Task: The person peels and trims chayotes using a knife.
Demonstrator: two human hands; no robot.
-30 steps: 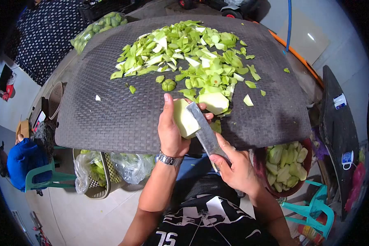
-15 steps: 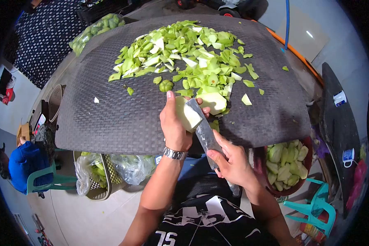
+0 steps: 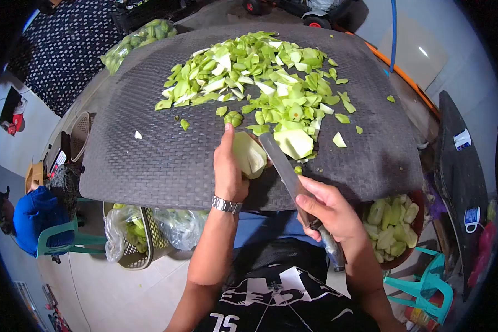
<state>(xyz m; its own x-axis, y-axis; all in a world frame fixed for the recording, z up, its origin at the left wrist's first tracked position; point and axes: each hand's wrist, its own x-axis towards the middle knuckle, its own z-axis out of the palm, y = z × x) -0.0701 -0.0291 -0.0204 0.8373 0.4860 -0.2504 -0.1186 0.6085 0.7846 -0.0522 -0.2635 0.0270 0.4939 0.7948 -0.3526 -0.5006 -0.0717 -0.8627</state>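
Observation:
My left hand (image 3: 229, 171), with a metal watch at the wrist, is closed around a pale peeled chayote piece (image 3: 249, 155), thumb upright along its left side. The knife (image 3: 285, 166) is in my right hand (image 3: 329, 210), fingers wrapped near the base of its broad blade. Its handle sticks out below the hand, and the tip points up and left, just right of the chayote; a small gap shows between them. Behind the blade, another cut chayote piece (image 3: 294, 143) rests on the table at the front of a heap of green peelings (image 3: 249, 66). A small green knobby end (image 3: 233, 118) lies close by.
The dark woven-pattern table (image 3: 149, 160) spans the middle. Below its right edge stands a tub (image 3: 419, 216) of peeled pieces, near a turquoise stool (image 3: 426, 285). A basket (image 3: 157, 238) with plastic bags is below left. A bag of green chayotes (image 3: 138, 41) sits at the far left corner. A person in blue (image 3: 41, 218) sits at left.
The knife has come away from the chayote in my left hand, moving right and slightly down. My left hand has shifted a little left, still holding the piece. The view has tilted slightly.

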